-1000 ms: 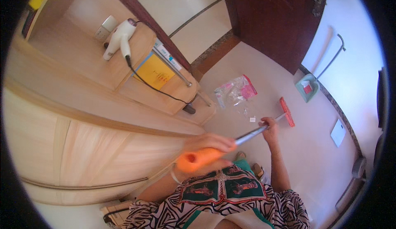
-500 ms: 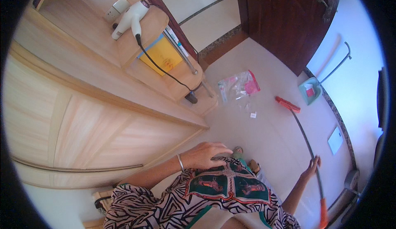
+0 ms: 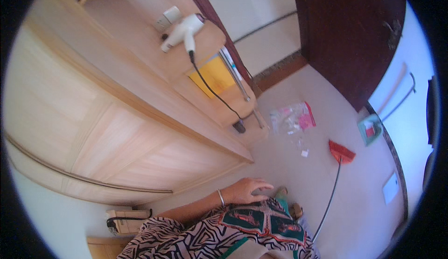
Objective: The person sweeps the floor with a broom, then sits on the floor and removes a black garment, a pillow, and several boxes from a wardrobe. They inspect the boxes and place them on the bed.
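Note:
Against the front of my patterned garment (image 3: 200,233), my left hand (image 3: 243,190) hovers with curved fingers, the thumb apart and nothing held; a bangle circles its wrist. A broom (image 3: 342,152) with red bristles rests on the floor to the right, its thin grey handle slanting down toward my body. My right hand lies outside the picture, so whatever it holds is hidden. Ahead of the broom on the left are a clear and pink plastic bag (image 3: 293,117) and a small white scrap (image 3: 304,153). Beyond it, by the wall, stands a pale green long-handled dustpan (image 3: 371,140) with red and white litter inside.
Wooden cabinets (image 3: 126,151) line the left side. A white hair dryer (image 3: 186,29) lies on a rounded shelf (image 3: 213,37), its black cord hanging down. At the back is a dark door (image 3: 347,30). A flat white panel (image 3: 390,189) lies near the right wall.
The view has shifted, so the room sits lower and farther right. The broom handle has swung leftward and its bristles have turned. My right hand, earlier on the handle, has left the picture.

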`<state>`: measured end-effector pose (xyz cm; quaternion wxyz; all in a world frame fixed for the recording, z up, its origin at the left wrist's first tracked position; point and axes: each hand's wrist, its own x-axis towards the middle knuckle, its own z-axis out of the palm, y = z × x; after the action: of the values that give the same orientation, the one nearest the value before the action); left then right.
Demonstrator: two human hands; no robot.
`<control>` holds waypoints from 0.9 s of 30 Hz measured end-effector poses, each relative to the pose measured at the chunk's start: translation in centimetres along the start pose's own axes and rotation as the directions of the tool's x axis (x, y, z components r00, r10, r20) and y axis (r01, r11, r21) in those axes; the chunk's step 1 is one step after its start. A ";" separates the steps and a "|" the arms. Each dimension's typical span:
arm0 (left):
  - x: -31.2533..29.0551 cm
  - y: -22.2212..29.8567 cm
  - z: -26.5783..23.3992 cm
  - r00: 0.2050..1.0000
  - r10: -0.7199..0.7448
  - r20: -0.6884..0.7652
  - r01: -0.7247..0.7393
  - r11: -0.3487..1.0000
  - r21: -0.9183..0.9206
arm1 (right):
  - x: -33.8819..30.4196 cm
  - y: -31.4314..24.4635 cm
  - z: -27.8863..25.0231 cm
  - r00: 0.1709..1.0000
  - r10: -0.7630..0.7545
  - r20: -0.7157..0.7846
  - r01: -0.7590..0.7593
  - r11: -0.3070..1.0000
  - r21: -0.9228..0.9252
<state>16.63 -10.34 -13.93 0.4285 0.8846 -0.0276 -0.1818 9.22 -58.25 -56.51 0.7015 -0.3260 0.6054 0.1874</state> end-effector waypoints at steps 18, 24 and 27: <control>-8.6 -6.9 -1.2 0.915 -0.060 -0.399 0.021 0.995 -0.101 | -4.5 -0.1 31.2 0.545 -0.204 0.813 0.829 0.280 -0.485; -20.7 -11.2 -3.1 0.708 -0.149 -0.690 0.072 0.988 -0.140 | -30.6 16.1 47.0 -0.221 0.139 0.965 0.949 -0.197 0.246; -29.2 -12.5 -4.3 0.481 -0.194 -0.855 0.243 0.967 -0.083 | -42.1 23.0 47.6 -0.556 0.270 0.786 0.759 -0.221 0.613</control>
<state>-10.49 6.70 -12.39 0.3376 0.8646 0.2955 0.2263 20.43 -3.59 -18.30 0.4732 -0.6468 -0.5971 0.0344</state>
